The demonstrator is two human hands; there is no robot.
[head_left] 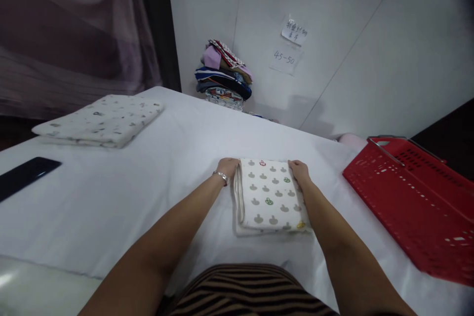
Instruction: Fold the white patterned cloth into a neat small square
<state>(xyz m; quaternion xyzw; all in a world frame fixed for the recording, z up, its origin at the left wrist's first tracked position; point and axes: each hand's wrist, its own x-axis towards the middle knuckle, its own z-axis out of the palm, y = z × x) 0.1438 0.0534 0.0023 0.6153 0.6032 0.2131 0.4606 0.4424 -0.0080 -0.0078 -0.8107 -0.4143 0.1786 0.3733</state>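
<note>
on white table [122,197], both hands [227,168] [300,173] holding folded mushroom-print cloth [272,195], fingertips unclear, red basket [414,202] cut off

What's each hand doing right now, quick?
Left hand: closed, holding the folded cloth at its far left corner.
Right hand: closed, holding its far right corner.

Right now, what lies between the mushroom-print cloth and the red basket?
In the head view, the right hand and its forearm, then white tabletop, lie between the cloth and the basket.
</note>
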